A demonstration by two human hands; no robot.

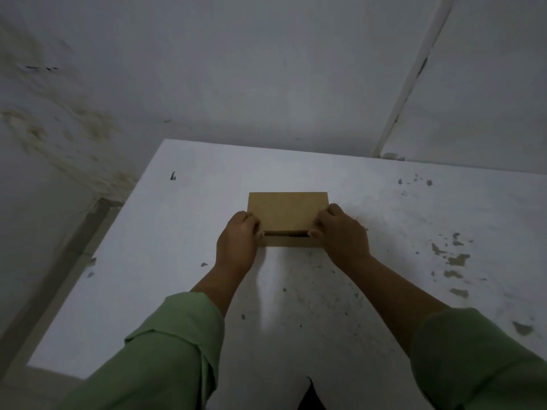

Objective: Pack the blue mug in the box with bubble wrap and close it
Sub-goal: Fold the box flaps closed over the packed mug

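1. The box [285, 213], flat brown cardboard, sits mid-table; its lid lies nearly down, a dark slit left along the near edge
2. The mug and bubble wrap are out of sight, presumably inside
3. The left hand [236, 242] and right hand [343, 235] curl round the lid's near corners
4. Closing is the step; next, tuck the lid's front edge in
5. The white table [414, 220] is chipped and speckled
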